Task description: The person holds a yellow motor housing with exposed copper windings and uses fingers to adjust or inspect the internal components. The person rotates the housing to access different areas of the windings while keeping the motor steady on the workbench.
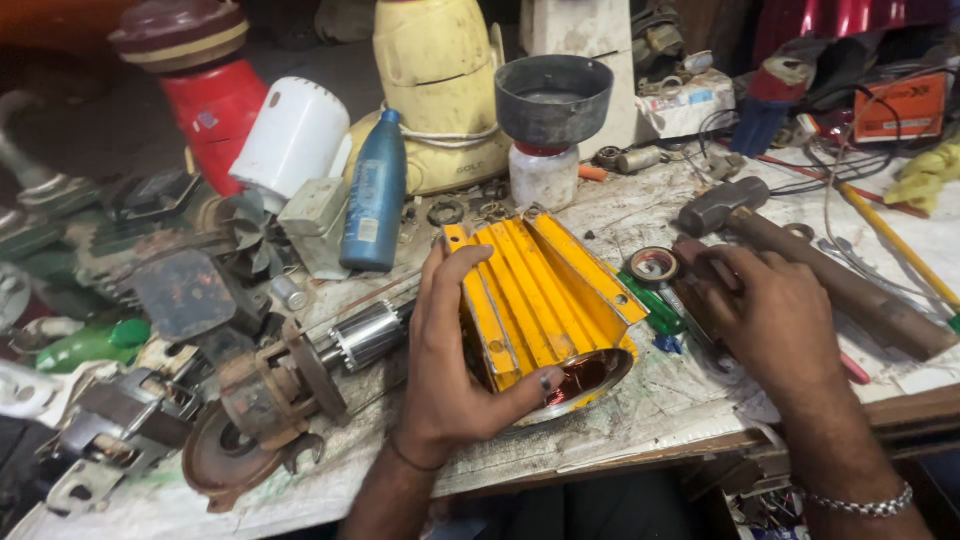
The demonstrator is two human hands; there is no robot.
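Note:
A yellow ribbed motor housing (pixel 545 300) lies on its side on the bench, with copper windings (pixel 580 377) showing at its open near end. My left hand (pixel 450 350) grips it from the left, thumb across the open end. My right hand (pixel 775 320) rests flat on the bench to its right, over some small tools beside a roll of tape (pixel 655 266); whether it holds anything is hidden. A green marker (pixel 650 303) lies between the housing and that hand.
A rusty motor rotor with shaft (pixel 290 375) lies left of my left hand. Behind stand a blue bottle (pixel 375 195), a white cylinder (pixel 292 135), a grey funnel on a jar (pixel 552 105) and a cream appliance body (pixel 437 80). A hammer (pixel 800 250) lies at right.

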